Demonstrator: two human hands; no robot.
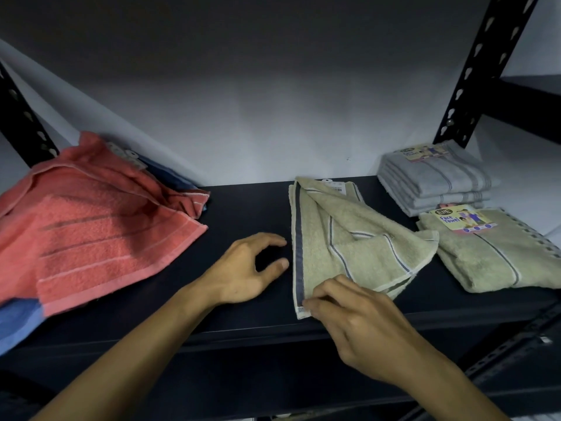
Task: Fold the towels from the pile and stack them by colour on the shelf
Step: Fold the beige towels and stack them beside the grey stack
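Pinching the beige towel (361,253) corner, right hand (358,323); left hand (243,268) beside it

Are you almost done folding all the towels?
Not yet. Done: a folded grey stack and a folded beige towel sit at the shelf's right. In hand: the right hand pinches a corner of another beige towel, half folded; the left hand is beside it. Left: the pink and blue towels piled on the left.
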